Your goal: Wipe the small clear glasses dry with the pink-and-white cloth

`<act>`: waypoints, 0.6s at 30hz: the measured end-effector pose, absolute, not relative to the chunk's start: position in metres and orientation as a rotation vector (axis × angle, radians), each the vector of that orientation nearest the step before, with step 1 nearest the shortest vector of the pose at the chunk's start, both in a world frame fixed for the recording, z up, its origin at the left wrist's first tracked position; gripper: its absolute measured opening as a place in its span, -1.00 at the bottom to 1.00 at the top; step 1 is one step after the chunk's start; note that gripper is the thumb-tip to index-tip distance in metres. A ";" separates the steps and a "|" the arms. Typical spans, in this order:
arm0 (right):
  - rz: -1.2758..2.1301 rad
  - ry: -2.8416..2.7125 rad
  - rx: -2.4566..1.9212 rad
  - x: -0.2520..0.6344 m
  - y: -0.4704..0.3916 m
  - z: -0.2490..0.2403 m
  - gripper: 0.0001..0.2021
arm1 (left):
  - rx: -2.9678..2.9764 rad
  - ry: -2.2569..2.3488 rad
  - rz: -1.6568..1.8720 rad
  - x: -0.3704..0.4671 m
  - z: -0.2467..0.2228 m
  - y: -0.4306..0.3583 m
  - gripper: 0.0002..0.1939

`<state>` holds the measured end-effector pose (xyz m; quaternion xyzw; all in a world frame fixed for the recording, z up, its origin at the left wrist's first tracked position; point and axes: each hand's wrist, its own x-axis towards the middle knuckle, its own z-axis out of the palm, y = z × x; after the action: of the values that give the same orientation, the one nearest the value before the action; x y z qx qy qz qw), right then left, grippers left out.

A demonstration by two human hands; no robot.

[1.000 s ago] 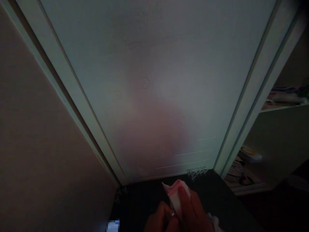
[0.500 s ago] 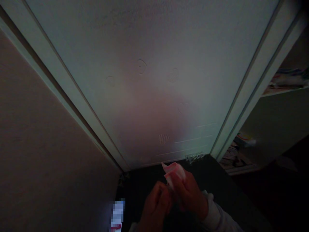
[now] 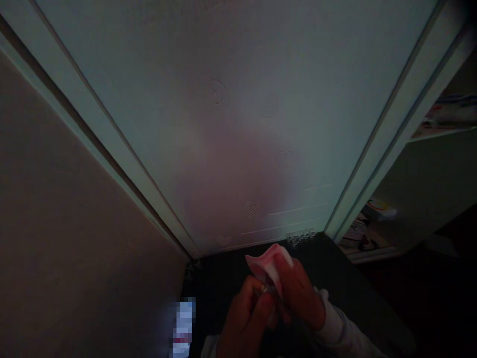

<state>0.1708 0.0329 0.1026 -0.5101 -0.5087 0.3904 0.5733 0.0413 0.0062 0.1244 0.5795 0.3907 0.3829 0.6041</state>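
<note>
A thin pink and white piece of cloth or paper (image 3: pixel 263 263) shows at the bottom centre, its loose edge spread up and to the left. My right hand (image 3: pixel 300 293) is closed on it, thumb on top. Close beside, my left hand (image 3: pixel 246 313) is closed, with a small shiny item (image 3: pixel 265 288) between thumb and forefinger, too small and dim to name. The two hands nearly touch, above a dark surface (image 3: pixel 216 283).
A pale panel (image 3: pixel 231 149) with embossed heart shapes stands ahead, framed by ridged trim. On the left is a brownish wall (image 3: pixel 74 223). Shelves with papers (image 3: pixel 359 233) are at the right. A bright, pixelated object (image 3: pixel 182 328) lies lower left.
The pink and white piece has opened out more and its edge has shifted left. My left hand has turned, so the small shiny item now shows. The view has moved slightly.
</note>
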 end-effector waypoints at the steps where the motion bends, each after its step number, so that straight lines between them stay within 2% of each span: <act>1: 0.990 -1.130 -1.205 0.171 0.034 0.102 -0.44 | 1.306 0.890 0.883 0.042 0.122 0.007 -0.56; 8: 1.288 -0.776 -1.062 0.168 0.039 0.092 -0.48 | 1.345 1.002 0.883 0.035 0.111 0.016 -0.52; 13: 1.571 -0.522 -0.795 0.166 0.039 0.090 -0.58 | 1.597 1.061 0.811 0.026 0.102 0.022 -0.69; 16: 1.767 -0.688 -0.644 0.178 0.040 0.096 -0.63 | 1.687 1.107 0.741 0.019 0.104 0.020 -0.75; 18: 1.852 -0.940 -0.578 0.190 0.042 0.102 -0.63 | 1.748 1.116 0.691 0.013 0.111 0.019 -0.71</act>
<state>0.1898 0.0418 0.1022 -0.2361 -0.3843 0.7567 0.4732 0.0128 0.0190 0.1107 0.7100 0.4535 0.2809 0.4598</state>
